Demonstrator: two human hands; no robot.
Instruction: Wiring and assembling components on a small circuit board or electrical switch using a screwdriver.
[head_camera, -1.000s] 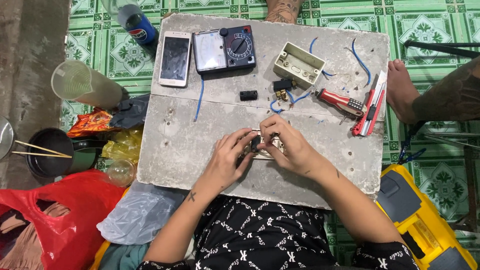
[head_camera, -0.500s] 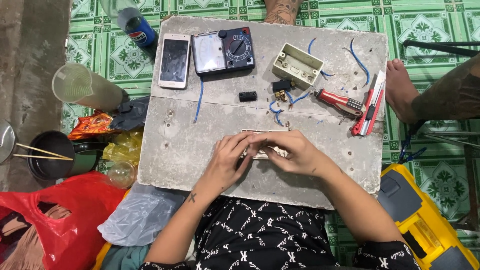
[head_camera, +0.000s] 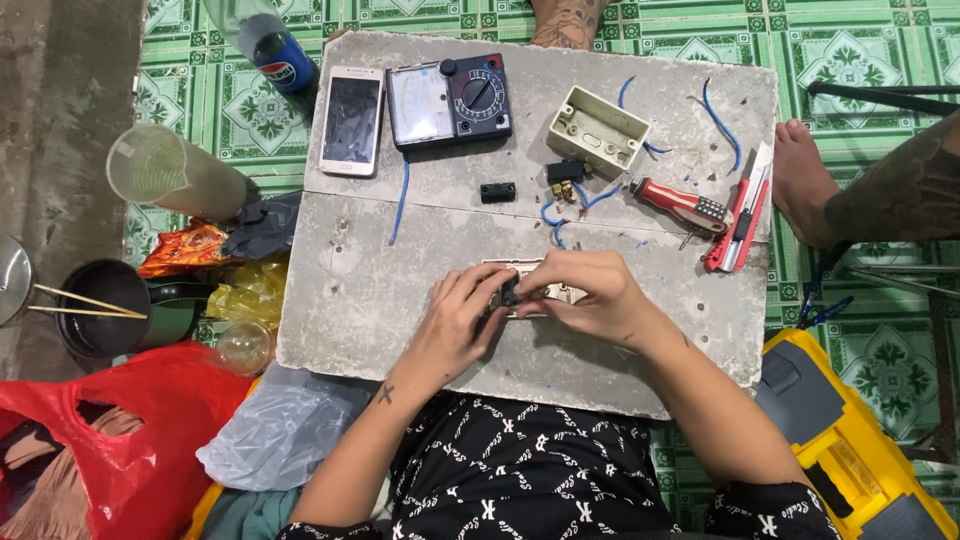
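Both hands meet over a beige switch faceplate (head_camera: 520, 268) lying on a grey concrete slab (head_camera: 400, 290). My left hand (head_camera: 462, 320) grips the plate's left side, fingers curled around a small black module (head_camera: 509, 294) in it. My right hand (head_camera: 590, 297) covers the plate's right part and pinches it from above. Most of the plate is hidden under the fingers.
On the slab lie a white phone (head_camera: 351, 120), an analog multimeter (head_camera: 449, 100), a beige wall box (head_camera: 598, 131), a small black part (head_camera: 497, 192), blue wires (head_camera: 400, 200), a red-handled screwdriver (head_camera: 680, 206) and a red utility knife (head_camera: 740, 212). Another person's foot (head_camera: 800, 180) rests at right. A yellow case (head_camera: 850, 440) stands at lower right.
Both hands have closed in tighter over the faceplate, and the left fingers have shifted onto the black module. Nothing else on the slab moved.
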